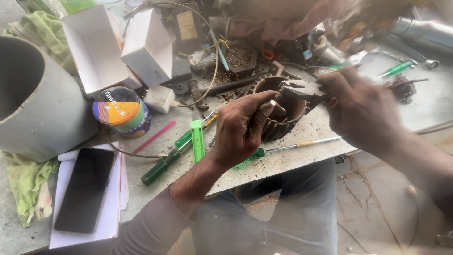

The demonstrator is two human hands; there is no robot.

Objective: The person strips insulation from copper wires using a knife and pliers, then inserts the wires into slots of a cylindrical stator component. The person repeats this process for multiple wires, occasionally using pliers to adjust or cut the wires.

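gripping pliers [295, 89] in the right hand [361, 111], left hand [243, 127] pinching a small part at the motor stator [283, 106], work seemingly midway.

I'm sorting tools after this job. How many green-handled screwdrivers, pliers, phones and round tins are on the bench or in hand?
Green-handled screwdrivers: 3
Pliers: 1, in the right hand
Phones: 1
Round tins: 1
Total: 6
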